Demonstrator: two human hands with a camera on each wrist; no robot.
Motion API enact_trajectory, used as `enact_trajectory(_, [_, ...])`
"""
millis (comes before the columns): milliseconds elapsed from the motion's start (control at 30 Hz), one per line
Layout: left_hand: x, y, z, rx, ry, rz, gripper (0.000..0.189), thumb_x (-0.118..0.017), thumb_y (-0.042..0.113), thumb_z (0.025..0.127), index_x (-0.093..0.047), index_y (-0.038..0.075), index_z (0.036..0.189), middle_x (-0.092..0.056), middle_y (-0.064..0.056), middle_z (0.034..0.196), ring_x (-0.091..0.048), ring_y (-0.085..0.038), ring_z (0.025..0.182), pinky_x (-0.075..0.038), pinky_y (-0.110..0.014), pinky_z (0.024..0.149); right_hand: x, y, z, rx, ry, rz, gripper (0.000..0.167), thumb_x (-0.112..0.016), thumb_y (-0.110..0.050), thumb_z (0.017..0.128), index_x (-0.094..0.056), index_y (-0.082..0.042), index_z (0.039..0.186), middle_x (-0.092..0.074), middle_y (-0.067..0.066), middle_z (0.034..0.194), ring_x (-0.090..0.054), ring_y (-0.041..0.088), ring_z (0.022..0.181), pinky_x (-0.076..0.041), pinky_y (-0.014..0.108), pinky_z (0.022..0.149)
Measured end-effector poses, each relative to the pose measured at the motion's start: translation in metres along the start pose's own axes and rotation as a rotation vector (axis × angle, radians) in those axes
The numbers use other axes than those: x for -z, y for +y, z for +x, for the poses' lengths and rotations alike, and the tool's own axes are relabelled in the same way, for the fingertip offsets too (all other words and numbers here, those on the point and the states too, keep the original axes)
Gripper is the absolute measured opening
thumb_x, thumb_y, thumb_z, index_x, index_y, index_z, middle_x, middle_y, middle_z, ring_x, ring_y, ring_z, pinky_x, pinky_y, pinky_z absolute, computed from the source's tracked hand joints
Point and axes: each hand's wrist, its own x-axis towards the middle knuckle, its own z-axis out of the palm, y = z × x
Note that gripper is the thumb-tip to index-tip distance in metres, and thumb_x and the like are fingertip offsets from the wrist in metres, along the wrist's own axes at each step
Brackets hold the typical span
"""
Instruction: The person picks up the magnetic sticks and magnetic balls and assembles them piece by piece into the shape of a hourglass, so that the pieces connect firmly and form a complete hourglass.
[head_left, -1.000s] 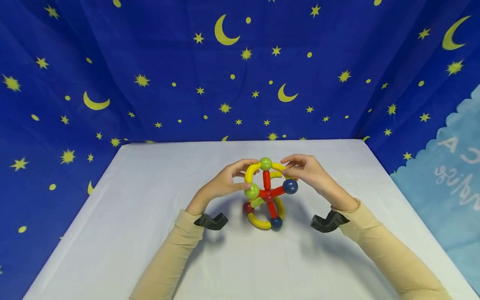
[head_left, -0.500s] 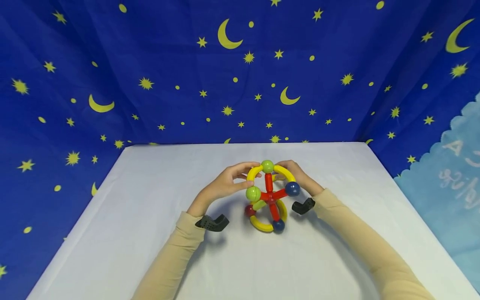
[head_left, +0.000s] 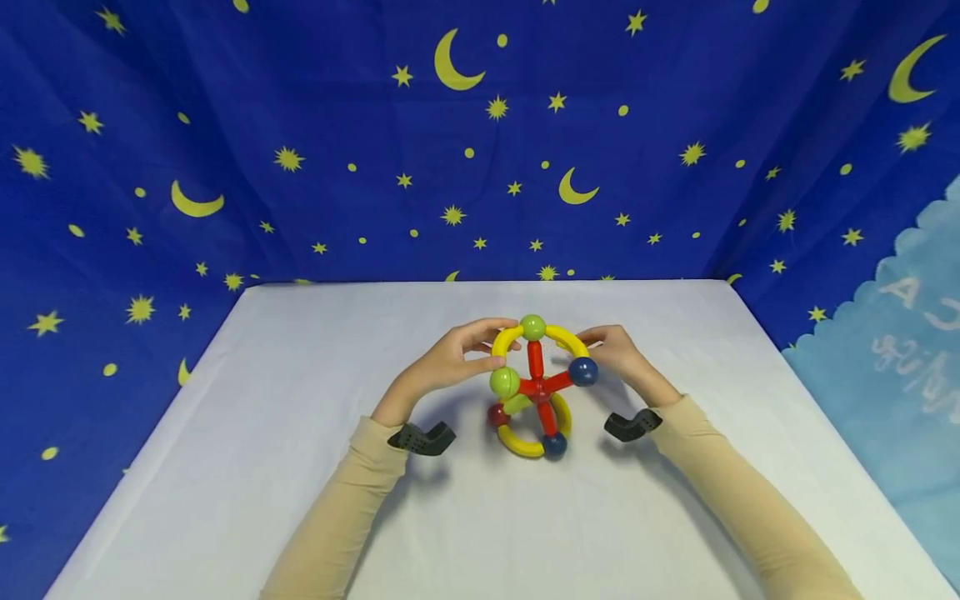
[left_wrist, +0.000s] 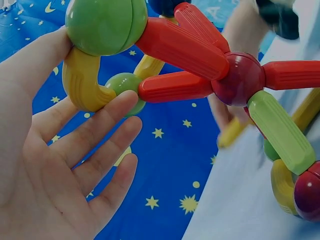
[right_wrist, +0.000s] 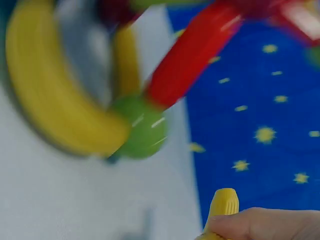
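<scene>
A toy of magnetic rods and balls [head_left: 540,390] stands on the white table, with red straight rods meeting at a dark red ball [left_wrist: 239,79] and yellow curved rods round it. My left hand [head_left: 457,357] holds its upper left side: in the left wrist view, the thumb lies by the large green ball [left_wrist: 102,25] and the fingers reach behind a yellow curved rod [left_wrist: 80,77]. My right hand [head_left: 618,354] is beside the toy's upper right, close to the blue ball [head_left: 582,372]. It pinches a loose yellow rod [right_wrist: 223,202]; most of this rod is hidden or out of frame.
The white-covered table [head_left: 300,358] reaches back to a blue curtain [head_left: 337,125] with moons and stars. At the right hangs a light blue cloth [head_left: 885,375] with lettering. Black camera mounts [head_left: 423,439] sit on both wrists.
My right hand left the toy's upper right rod, passed behind the toy, and has since drawn back out to the right with a yellow rod. My left hand keeps its hold.
</scene>
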Motion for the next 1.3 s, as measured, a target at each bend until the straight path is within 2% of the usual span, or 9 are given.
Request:
enact_trajectory(133, [0.006, 0.001, 0.0, 0.002, 0.009, 0.004, 0.05, -0.062, 0.012, 0.092, -0.046, 0.009, 0.139, -0.065, -0.017, 0.12, -0.057, -0.034, 0.114, -0.045, -0.043, 0.102, 0.018, -0.005, -0.029, -0.069, -0.026, 0.173, 0.048, -0.063, -0.014, 0.086, -0.054, 0.003, 0.13, -0.055, 0.023, 0.13, -0.059, 0.014, 0.09, -0.052, 0.032, 0.083])
enact_trajectory(233, [0.01, 0.003, 0.0, 0.004, 0.017, 0.013, 0.05, -0.062, 0.013, 0.092, -0.046, 0.009, 0.139, -0.066, -0.015, 0.12, -0.057, -0.031, 0.114, -0.044, -0.045, 0.101, 0.028, -0.013, -0.051, -0.075, -0.012, 0.249, 0.053, -0.067, -0.018, 0.086, -0.051, 0.001, 0.133, -0.059, 0.013, 0.116, -0.059, 0.004, 0.083, -0.053, 0.023, 0.079])
enact_trajectory(367, [0.013, 0.002, 0.001, 0.011, 0.024, 0.019, 0.049, -0.061, 0.012, 0.092, -0.047, 0.011, 0.139, -0.066, -0.013, 0.12, -0.058, -0.028, 0.113, -0.044, -0.045, 0.101, 0.034, -0.026, -0.082, -0.047, -0.016, 0.338, 0.062, -0.069, -0.016, 0.086, -0.043, 0.001, 0.139, -0.063, -0.006, 0.095, -0.062, 0.002, 0.08, -0.053, 0.019, 0.076])
enact_trajectory(500, [0.015, 0.002, 0.001, 0.008, 0.026, 0.018, 0.049, -0.061, 0.011, 0.092, -0.047, 0.01, 0.139, -0.066, -0.014, 0.121, -0.057, -0.031, 0.113, -0.044, -0.045, 0.101, 0.032, -0.038, -0.109, -0.028, -0.011, 0.419, 0.065, -0.069, -0.014, 0.086, -0.039, 0.004, 0.141, -0.065, -0.011, 0.088, -0.066, 0.002, 0.076, -0.056, 0.021, 0.073])
enact_trajectory(633, [0.015, 0.003, 0.002, 0.007, 0.028, 0.015, 0.049, -0.062, 0.01, 0.092, -0.047, 0.009, 0.139, -0.065, -0.015, 0.12, -0.057, -0.034, 0.114, -0.045, -0.044, 0.101, 0.022, -0.051, -0.129, -0.034, 0.068, 0.463, 0.059, -0.07, -0.015, 0.086, -0.044, 0.004, 0.135, -0.065, -0.013, 0.083, -0.067, 0.004, 0.072, -0.057, 0.023, 0.068])
enact_trajectory(767, [0.014, 0.003, 0.004, 0.014, 0.032, 0.007, 0.049, -0.061, 0.009, 0.092, -0.047, 0.009, 0.139, -0.065, -0.015, 0.12, -0.057, -0.033, 0.114, -0.044, -0.045, 0.101, 0.006, -0.061, -0.142, -0.054, 0.136, 0.487, 0.053, -0.068, -0.02, 0.088, -0.046, 0.0, 0.133, -0.065, -0.015, 0.078, -0.06, 0.003, 0.064, -0.052, 0.02, 0.062])
enact_trajectory(933, [0.008, 0.002, 0.004, 0.033, 0.022, -0.012, 0.048, -0.061, 0.011, 0.093, -0.047, 0.01, 0.138, -0.065, -0.015, 0.121, -0.057, -0.032, 0.115, -0.043, -0.046, 0.102, -0.014, -0.07, -0.154, -0.115, 0.165, 0.573, 0.056, -0.066, -0.022, 0.089, -0.041, -0.005, 0.136, -0.064, -0.011, 0.078, -0.05, 0.008, 0.059, -0.043, 0.02, 0.056])
enact_trajectory(1167, [0.001, 0.002, 0.001, 0.04, 0.033, -0.004, 0.048, -0.062, 0.012, 0.092, -0.048, 0.012, 0.138, -0.066, -0.013, 0.12, -0.059, -0.026, 0.112, -0.044, -0.045, 0.101, -0.03, -0.079, -0.155, -0.131, 0.118, 0.738, 0.076, -0.065, -0.016, 0.09, -0.016, -0.009, 0.148, -0.066, -0.005, 0.081, -0.062, 0.007, 0.059, -0.055, 0.02, 0.063])
enact_trajectory(1300, [-0.002, 0.003, 0.002, 0.026, 0.025, -0.004, 0.048, -0.062, 0.013, 0.092, -0.048, 0.012, 0.138, -0.066, -0.013, 0.119, -0.059, -0.025, 0.112, -0.044, -0.044, 0.1, -0.037, -0.084, -0.153, -0.142, 0.125, 0.829, 0.079, -0.063, -0.014, 0.092, -0.009, -0.011, 0.149, -0.067, -0.003, 0.084, -0.065, 0.008, 0.061, -0.056, 0.02, 0.067])
